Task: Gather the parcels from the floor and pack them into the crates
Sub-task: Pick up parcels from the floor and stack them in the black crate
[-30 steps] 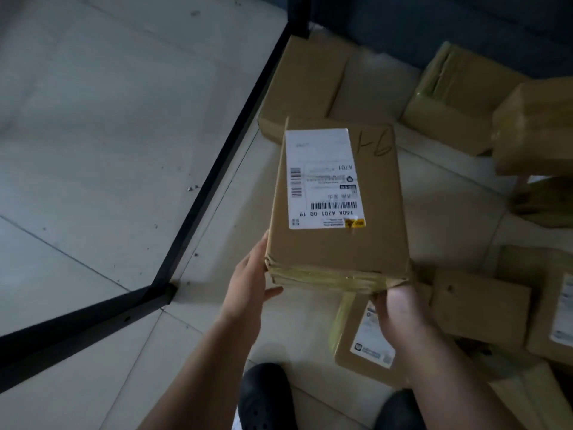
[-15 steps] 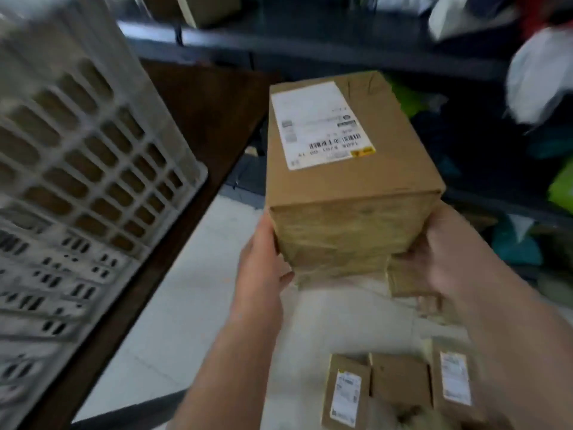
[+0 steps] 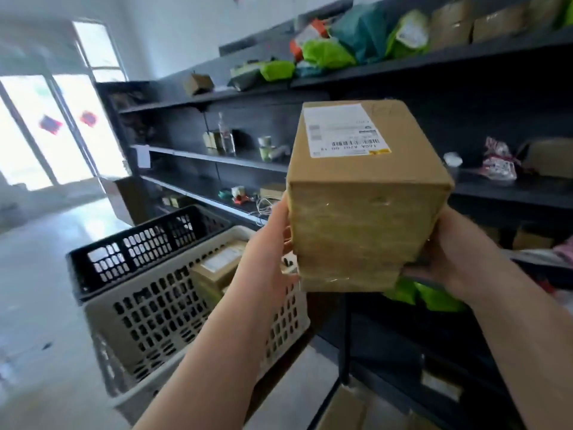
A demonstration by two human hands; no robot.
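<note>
Now | parcel (image 3: 366,193) between left hand (image 3: 273,243), right hand (image 3: 449,252) | grip seemingly firm

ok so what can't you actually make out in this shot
All in the head view:
- Small print on the box's label: too small and blurred.
- Right hand's fingertips: hidden behind the box.
- How full the beige crate is: the left hand and forearm cover part of it.
- Inside the black crate: hidden by its wall and the beige crate.

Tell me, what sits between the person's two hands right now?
In the head view, a cardboard parcel with a shipping label fills the gap, held between the left hand and right hand.
</note>
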